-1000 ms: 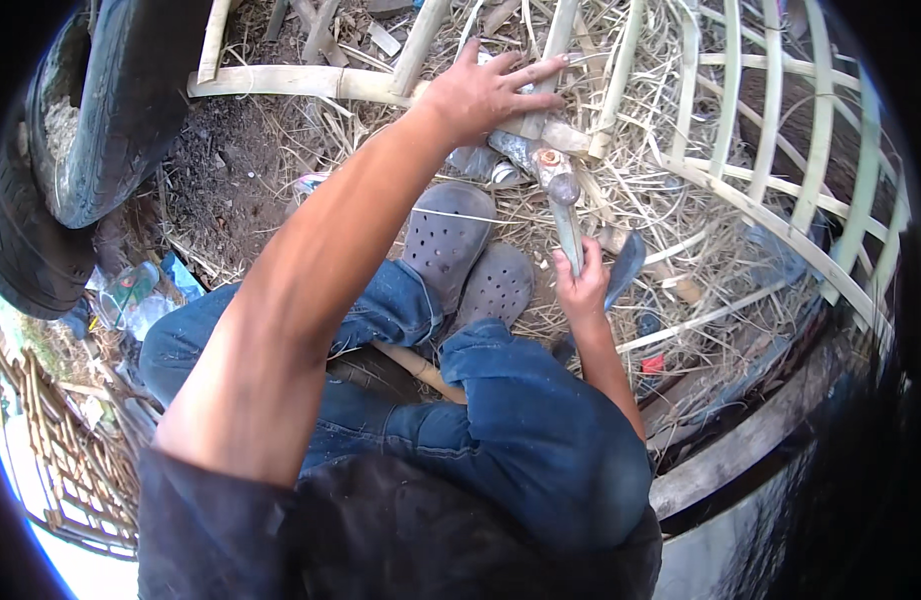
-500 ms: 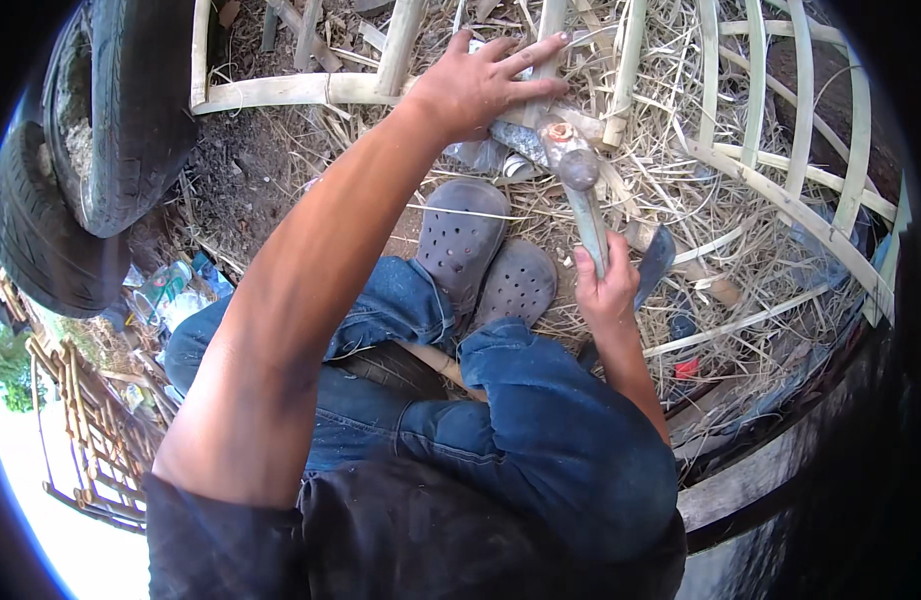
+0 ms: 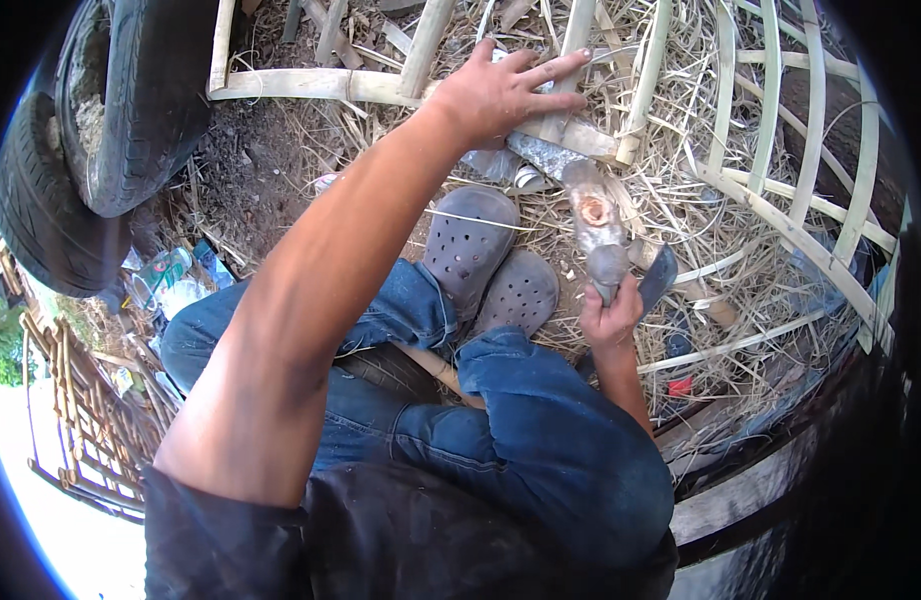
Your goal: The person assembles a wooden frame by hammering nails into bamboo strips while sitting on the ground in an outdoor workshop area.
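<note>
My right hand [image 3: 613, 318] is closed round the handle of a hammer, whose rounded grey head [image 3: 609, 265] is tilted up, so the handle is mostly hidden behind it. Just beyond the head lies a whitish, worn bar-like piece [image 3: 593, 207] with a rusty round spot. My left hand [image 3: 501, 98] reaches forward with fingers spread, resting over pale split-bamboo slats [image 3: 326, 86] joined in a lattice frame. Its fingertips lie across an upright slat. A dark flat blade [image 3: 659, 277] shows just right of my right hand.
Old tyres [image 3: 146, 110] stand at the far left. More curved bamboo slats [image 3: 806, 120] arch on the right, over straw [image 3: 681, 215]. My grey clogs [image 3: 471, 235] are between my hands. A bamboo rack [image 3: 81, 420] and plastic litter [image 3: 176, 280] lie left; a red scrap [image 3: 680, 386] lies right.
The hammer head has swung back toward me and up, away from the whitish piece, uncovering more of it. My left hand stays spread on the slats; the whole view has shifted slightly.
</note>
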A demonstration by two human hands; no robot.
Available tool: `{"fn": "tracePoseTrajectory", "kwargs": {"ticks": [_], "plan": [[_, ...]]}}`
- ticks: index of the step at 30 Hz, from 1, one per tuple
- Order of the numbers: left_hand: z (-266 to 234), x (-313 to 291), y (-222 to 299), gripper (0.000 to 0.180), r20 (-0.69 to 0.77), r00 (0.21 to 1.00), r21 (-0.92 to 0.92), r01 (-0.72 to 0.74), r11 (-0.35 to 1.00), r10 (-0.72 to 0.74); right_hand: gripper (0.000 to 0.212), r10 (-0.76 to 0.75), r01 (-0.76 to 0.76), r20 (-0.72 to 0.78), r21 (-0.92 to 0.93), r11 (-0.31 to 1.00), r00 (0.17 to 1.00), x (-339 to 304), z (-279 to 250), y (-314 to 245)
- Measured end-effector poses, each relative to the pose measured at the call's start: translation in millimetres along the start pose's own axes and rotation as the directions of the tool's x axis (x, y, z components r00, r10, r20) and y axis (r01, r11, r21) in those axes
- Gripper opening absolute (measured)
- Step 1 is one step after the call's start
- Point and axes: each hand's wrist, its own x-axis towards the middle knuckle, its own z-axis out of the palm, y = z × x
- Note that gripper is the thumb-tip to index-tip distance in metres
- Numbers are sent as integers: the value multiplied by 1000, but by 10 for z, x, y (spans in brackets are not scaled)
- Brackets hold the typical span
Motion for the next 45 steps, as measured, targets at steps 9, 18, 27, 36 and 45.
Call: {"fn": "tracePoseTrajectory", "kwargs": {"ticks": [9, 18, 27, 36, 45], "plan": [[21, 22, 8, 115, 9, 1000, -2, 0, 1000, 0, 39, -44, 45, -56, 12, 999, 997, 165, 57, 31], [5, 4, -9, 116, 27, 1000, 2, 0, 1000, 0, 42, 40, -40, 13, 7, 999, 999, 243, 128, -7], [8, 18, -5, 116, 22, 1000, -1, -5, 1000, 5, 44, 63, -63, 16, -3, 998, 998, 194, 144, -8], [93, 32, -5, 113, -35, 999, 10, -4, 1000, 4, 40, -13, 13, -12, -16, 1000, 1000, 222, 163, -34], [18, 50, -16, 113, 4, 1000, -25, -13, 1000, 13, 37, 26, -26, -5, 19, 999, 1000, 187, 83, -100]]}}
